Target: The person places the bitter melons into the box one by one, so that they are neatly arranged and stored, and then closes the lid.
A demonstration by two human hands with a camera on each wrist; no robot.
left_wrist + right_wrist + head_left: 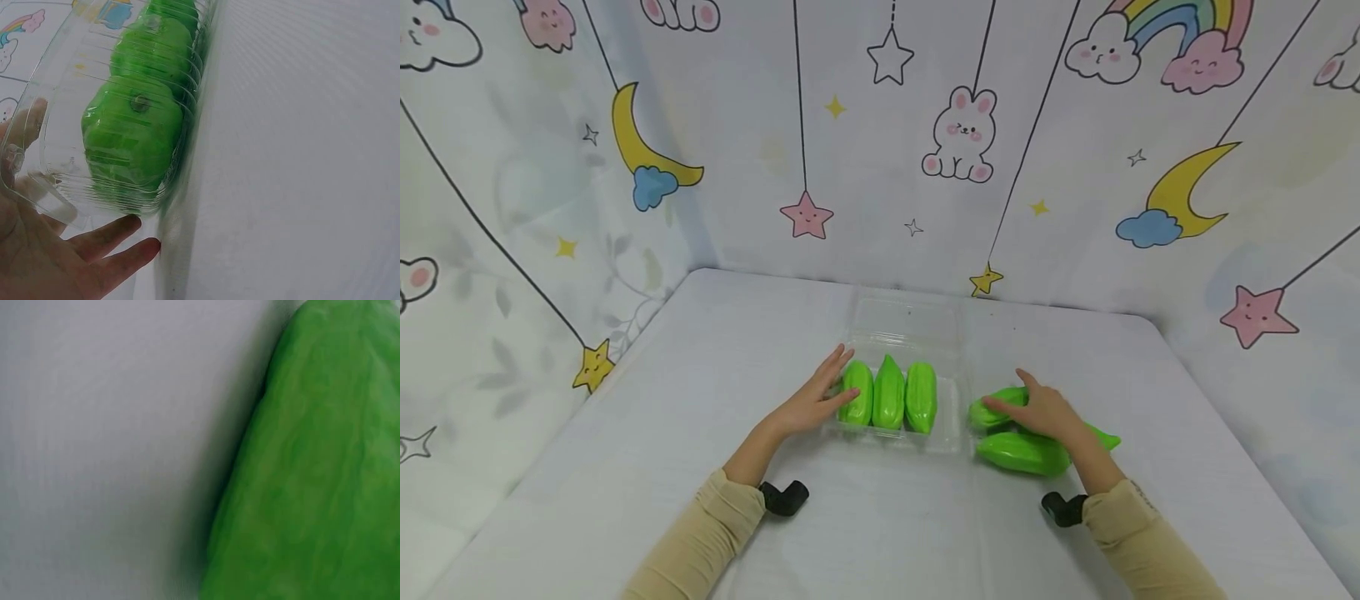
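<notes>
Three glossy green gourd-like vegetables (889, 396) lie side by side in a clear plastic box (952, 408). At the box's left side is my left hand (808, 404), thumb and fingers spread. Its straight fingertips come right up to the box's lower wall in the left wrist view, where rounded green ends (132, 134) show through. My right hand (1048, 412) reaches over another green gourd (987, 417), thumb and index finger extended and other fingers hidden. A larger gourd (1021, 452) lies nearer, partly under the wrist. The right wrist view shows a green gourd (312, 469) but no fingers.
The box's transparent lid (906, 317) is folded back toward the wall. White cloth (880, 533) covers the table. A cartoon-printed curtain (737, 142) stands behind and at both sides. A green pointed tip (1107, 438) sticks out right of the right wrist.
</notes>
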